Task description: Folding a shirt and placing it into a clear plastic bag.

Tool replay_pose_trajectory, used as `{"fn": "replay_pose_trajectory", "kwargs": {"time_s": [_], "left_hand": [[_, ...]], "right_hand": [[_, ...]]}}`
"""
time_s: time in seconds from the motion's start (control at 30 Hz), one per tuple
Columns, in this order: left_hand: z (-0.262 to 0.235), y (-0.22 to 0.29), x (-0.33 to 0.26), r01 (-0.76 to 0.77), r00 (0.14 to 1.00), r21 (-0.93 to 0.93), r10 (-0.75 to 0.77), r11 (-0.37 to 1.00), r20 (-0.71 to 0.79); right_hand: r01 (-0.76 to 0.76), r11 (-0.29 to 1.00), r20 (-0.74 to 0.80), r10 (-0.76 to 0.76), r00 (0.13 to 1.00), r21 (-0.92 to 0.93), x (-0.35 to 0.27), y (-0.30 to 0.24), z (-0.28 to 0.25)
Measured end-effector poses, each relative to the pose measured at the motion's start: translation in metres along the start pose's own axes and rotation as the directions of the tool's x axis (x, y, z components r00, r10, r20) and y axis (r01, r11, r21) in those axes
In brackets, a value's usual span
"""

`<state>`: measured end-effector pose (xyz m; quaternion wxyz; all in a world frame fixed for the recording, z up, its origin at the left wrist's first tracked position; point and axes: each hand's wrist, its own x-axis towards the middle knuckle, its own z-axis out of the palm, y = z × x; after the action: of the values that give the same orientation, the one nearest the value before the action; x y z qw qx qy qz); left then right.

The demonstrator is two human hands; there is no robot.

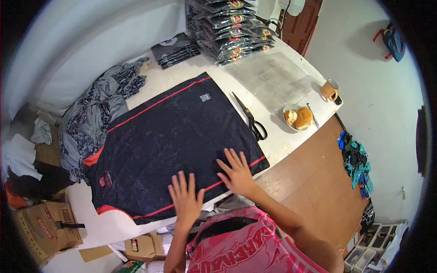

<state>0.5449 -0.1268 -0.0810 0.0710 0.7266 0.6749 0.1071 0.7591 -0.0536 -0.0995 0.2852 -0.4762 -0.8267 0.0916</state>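
Observation:
A black sleeveless jersey (168, 132) with red side stripes and red-edged armholes lies spread flat on the white table. My left hand (186, 195) rests palm down on its near edge with the fingers stretched out. Farther right, my right hand (236, 173) also lies flat on the cloth, fingers spread, across the near red stripe. Neither hand grips anything. Beyond the jersey's right end lies a pair of black-handled scissors (251, 119), its blades pointing to the far side.
Stacked bagged garments (232, 32) stand at the back beside folded black pieces (175, 49). Clear plastic bags (273, 77), a bowl of bread (298, 119) and a mug (328, 89) occupy the right side. Crumpled grey camouflage fabric (95, 111) lies left; a cardboard box (48, 230) sits lower left.

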Motion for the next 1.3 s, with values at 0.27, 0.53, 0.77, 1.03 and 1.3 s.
{"fn": "replay_pose_trajectory", "kwargs": {"time_s": [0.27,0.53,0.77,1.03,1.3], "left_hand": [[0.02,0.011,-0.019,0.009,1.0,-0.093,-0.012,0.996,-0.029],[0.023,0.011,-0.029,0.026,1.0,-0.107,-0.026,0.994,-0.007],[0.03,0.021,-0.02,-0.22,0.974,-0.346,0.187,0.912,-0.128],[-0.009,-0.107,-0.12,0.28,0.931,-0.052,-0.284,0.959,-0.227],[-0.026,-0.153,-0.167,0.291,0.889,-0.16,-0.328,0.943,-0.319]], "right_hand": [[-0.206,0.975,-0.206,0.184,0.961,-0.087,0.033,0.116,-0.013],[-0.156,0.938,-0.11,0.128,0.986,-0.31,0.05,0.136,-0.023],[0.165,0.985,0.15,-0.155,0.976,-0.053,0.003,0.015,-0.02],[0.206,0.978,0.357,-0.181,0.917,-0.032,-0.002,0.021,-0.002],[0.22,0.962,0.324,-0.262,0.909,0.16,-0.013,0.058,-0.036]]}}
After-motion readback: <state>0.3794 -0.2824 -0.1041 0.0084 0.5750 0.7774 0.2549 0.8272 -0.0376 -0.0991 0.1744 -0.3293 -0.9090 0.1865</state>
